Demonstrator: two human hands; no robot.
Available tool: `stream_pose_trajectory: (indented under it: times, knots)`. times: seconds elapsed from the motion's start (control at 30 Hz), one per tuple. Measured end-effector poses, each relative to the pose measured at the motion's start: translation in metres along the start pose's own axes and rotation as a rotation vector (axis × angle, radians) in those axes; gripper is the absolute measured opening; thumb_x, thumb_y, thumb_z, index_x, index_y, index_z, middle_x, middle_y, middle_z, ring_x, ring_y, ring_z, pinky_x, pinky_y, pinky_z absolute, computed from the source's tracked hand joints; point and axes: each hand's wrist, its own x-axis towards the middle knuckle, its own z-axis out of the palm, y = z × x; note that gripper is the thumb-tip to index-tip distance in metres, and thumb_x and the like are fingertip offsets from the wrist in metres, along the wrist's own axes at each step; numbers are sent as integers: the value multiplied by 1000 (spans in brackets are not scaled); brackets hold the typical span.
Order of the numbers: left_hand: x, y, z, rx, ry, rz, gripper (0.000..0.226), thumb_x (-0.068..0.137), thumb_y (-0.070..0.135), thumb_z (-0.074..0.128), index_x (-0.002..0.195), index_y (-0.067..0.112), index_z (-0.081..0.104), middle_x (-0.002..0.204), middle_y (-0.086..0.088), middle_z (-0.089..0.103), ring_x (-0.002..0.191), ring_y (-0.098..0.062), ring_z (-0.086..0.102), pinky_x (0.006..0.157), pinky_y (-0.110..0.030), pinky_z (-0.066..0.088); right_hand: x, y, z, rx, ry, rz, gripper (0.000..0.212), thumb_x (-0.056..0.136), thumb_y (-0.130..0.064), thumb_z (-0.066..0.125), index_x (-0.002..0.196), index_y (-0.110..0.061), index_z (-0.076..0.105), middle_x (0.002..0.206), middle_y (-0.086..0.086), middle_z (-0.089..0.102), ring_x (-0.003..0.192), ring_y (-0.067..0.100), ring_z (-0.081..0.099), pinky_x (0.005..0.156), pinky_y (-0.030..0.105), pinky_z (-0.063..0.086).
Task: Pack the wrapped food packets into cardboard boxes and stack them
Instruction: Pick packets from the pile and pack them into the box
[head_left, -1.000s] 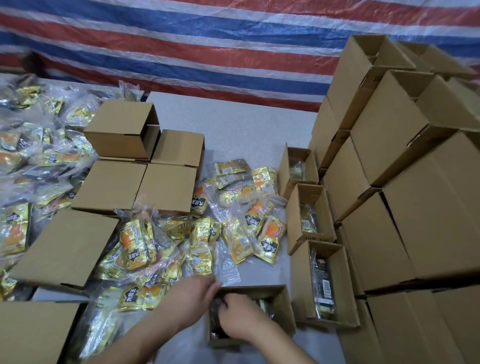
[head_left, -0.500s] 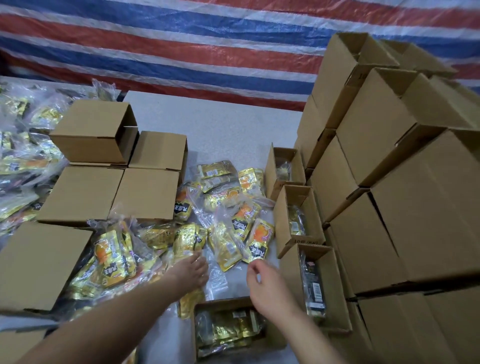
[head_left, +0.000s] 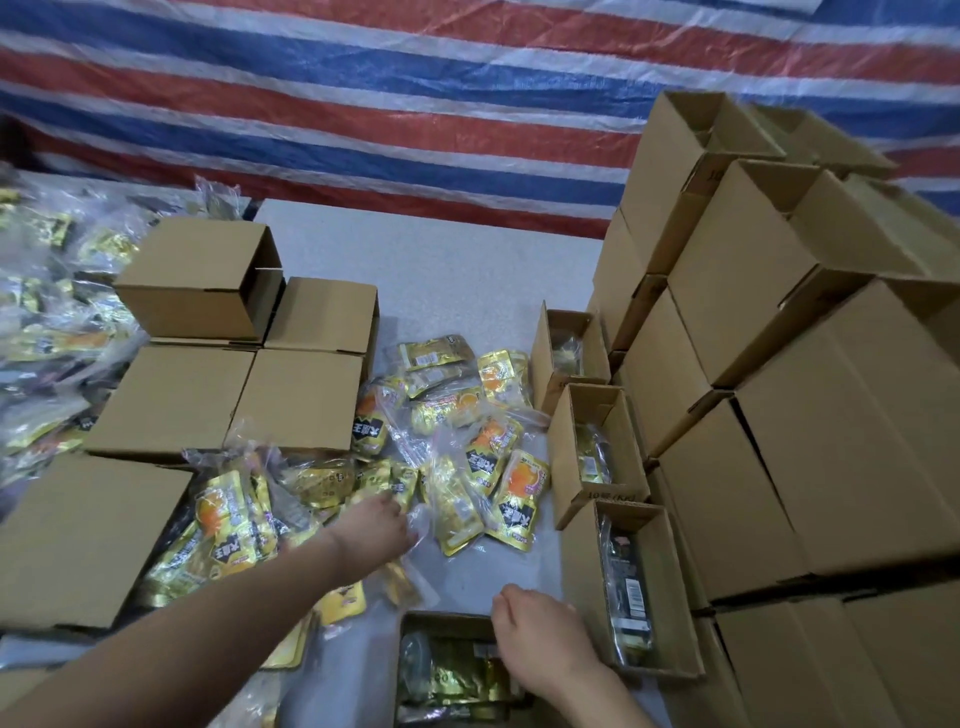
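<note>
Gold and orange wrapped food packets (head_left: 467, 452) lie heaped in the middle of the grey table. My left hand (head_left: 374, 527) reaches into the heap, fingers curled onto the clear wrapper of a wrapped packet (head_left: 422, 519). An open cardboard box (head_left: 415, 621) at the bottom edge holds gold packets (head_left: 452, 675). My right hand (head_left: 540, 634) hovers over that box's right side, fingers loosely curled and holding nothing. Three more open boxes (head_left: 597, 441) stand in a row on the right, each with a packet inside.
A tall stack of brown boxes (head_left: 779, 467) fills the right side. Several boxes (head_left: 197, 280) lie on their sides at the left. More packets (head_left: 57, 332) pile up at the far left. A striped tarp (head_left: 415, 104) hangs behind the table.
Both hands came out of the near box. My left hand reached forward into the packet heap; my right hand rose, then drew back over the box.
</note>
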Motion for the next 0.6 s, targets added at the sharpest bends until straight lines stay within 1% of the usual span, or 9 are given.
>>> stream_pose_trajectory:
  times: [0.1,0.17,0.27,0.33,0.4,0.47,0.5,0.53,0.6]
  knots:
    - [-24,-21,-20,-309,106,-185,31,95,8,52,123,20,52,115,-3,57,103,-24,57,91,-38,48,-3,0,-5,84,-14,34,30,105,-40,25,94,-26,49,93,-4,56,99,22,60,90,36,40]
    - [-41,-31,-35,-521,175,-300,27,96,14,49,121,22,49,111,-1,61,99,-22,62,79,-34,49,-5,1,-6,105,-16,56,30,105,-42,26,97,-27,51,98,-5,56,103,20,59,93,35,40]
    - [-61,-40,-69,-1014,304,-543,19,92,23,61,109,25,53,94,5,69,85,-16,67,74,-35,56,-5,-6,-10,203,30,93,41,103,-52,32,128,-28,52,127,-5,56,124,18,53,104,34,37]
    - [-69,-40,-98,-1445,390,-603,20,87,22,72,103,25,60,83,2,73,74,-15,71,66,-34,60,-8,-20,-26,552,126,73,59,94,-66,42,142,-31,44,135,-14,52,126,9,50,106,33,40]
    - [-72,-36,-125,-1702,452,-566,24,83,21,78,100,22,63,83,7,76,72,-13,74,60,-28,59,-10,-43,-54,988,178,2,63,77,-72,50,135,-50,41,122,-29,51,107,-13,53,86,16,46]
    - [-69,-31,-149,-1795,564,-527,28,80,22,82,101,21,63,86,10,76,77,-11,74,65,-24,58,-9,-63,-82,1190,193,-51,56,65,-78,56,117,-71,37,109,-45,47,91,-27,53,67,5,44]
    - [-67,-29,-160,-1830,618,-502,29,80,23,82,101,20,64,87,9,76,80,-10,74,68,-24,58,-9,-73,-95,1238,212,-80,59,60,-82,57,115,-75,37,108,-48,46,91,-27,53,66,4,44]
    - [-66,-27,-169,-1867,663,-472,27,81,25,81,101,20,65,88,8,76,80,-9,74,68,-22,57,-8,-79,-105,1264,252,-96,71,56,-86,57,123,-73,37,115,-44,46,98,-21,55,72,8,44]
    - [-64,-24,-184,-1985,715,-439,30,83,35,78,104,17,66,93,3,77,88,-13,74,73,-25,58,1,-82,-117,1301,342,-62,102,56,-88,56,147,-50,29,136,-22,45,120,5,51,90,27,45]
